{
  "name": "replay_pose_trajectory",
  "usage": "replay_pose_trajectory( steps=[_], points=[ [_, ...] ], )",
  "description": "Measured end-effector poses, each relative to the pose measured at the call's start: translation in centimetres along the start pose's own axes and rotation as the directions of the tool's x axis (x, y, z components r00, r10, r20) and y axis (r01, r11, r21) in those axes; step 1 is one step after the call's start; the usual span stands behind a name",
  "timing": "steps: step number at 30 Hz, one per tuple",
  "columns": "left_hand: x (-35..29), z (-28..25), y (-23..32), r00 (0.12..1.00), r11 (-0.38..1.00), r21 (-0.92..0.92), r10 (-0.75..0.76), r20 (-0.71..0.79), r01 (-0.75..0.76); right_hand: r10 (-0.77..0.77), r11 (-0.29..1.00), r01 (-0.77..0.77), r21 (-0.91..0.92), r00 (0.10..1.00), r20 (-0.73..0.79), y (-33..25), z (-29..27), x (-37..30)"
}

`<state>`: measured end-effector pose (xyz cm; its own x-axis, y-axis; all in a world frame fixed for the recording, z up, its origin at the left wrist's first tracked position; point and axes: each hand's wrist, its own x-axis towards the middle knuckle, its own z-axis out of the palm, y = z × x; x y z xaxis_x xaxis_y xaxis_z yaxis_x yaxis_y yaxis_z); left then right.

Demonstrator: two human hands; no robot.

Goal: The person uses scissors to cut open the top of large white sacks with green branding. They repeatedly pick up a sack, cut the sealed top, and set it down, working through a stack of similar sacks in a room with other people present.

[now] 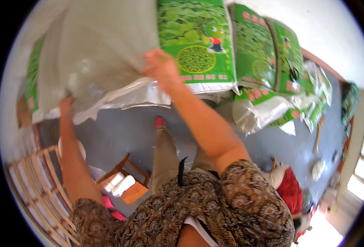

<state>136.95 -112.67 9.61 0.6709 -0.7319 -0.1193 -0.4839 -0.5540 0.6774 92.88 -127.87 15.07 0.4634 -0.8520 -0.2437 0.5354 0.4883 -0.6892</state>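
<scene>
A large, cloudy clear plastic bag (103, 45) spreads over green and white printed sacks at the far left. My left hand (66, 104) grips its lower left part, with the fingertips partly hidden in the folds. Farther right, my right hand (162, 69) is closed on the plastic's right edge, slightly blurred. Just beside that hand stands a full green printed sack (194, 45) with pictures of leaves and green beans. White sack material (149, 95) shows beneath the plastic's lower edge.
More green sacks (254, 49) stand to the right, with scissors (293, 75) against one. Another sack (260, 109) lies below them on the grey floor (128, 127). A small wooden stool (136, 191) holds white rolls at my left. A slatted wooden frame (37, 185) stands at the left edge.
</scene>
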Motion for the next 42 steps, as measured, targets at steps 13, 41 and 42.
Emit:
replay_pose_trajectory(
  steps=[13, 41, 42],
  points=[
    [-38.1, 13.0, 11.4, 0.969, 0.966, -0.203, -0.117, 0.217, 0.162, 0.286, 0.947, -0.305, -0.100, 0.943, -0.169, -3.1, -20.0, -25.2],
    [-52.2, 31.5, -6.8, 0.527, 0.899, 0.423, -0.416, 0.742, 0.113, 0.565, 0.755, -0.611, 0.236, 0.425, -0.707, 11.2, -30.5, -43.4],
    [-49.4, 30.5, -2.4, 0.482, 0.893, 0.270, -0.426, 0.766, 0.361, 0.466, 0.826, -0.540, 0.162, 0.491, -0.736, 8.2, -29.5, -42.0]
  ],
)
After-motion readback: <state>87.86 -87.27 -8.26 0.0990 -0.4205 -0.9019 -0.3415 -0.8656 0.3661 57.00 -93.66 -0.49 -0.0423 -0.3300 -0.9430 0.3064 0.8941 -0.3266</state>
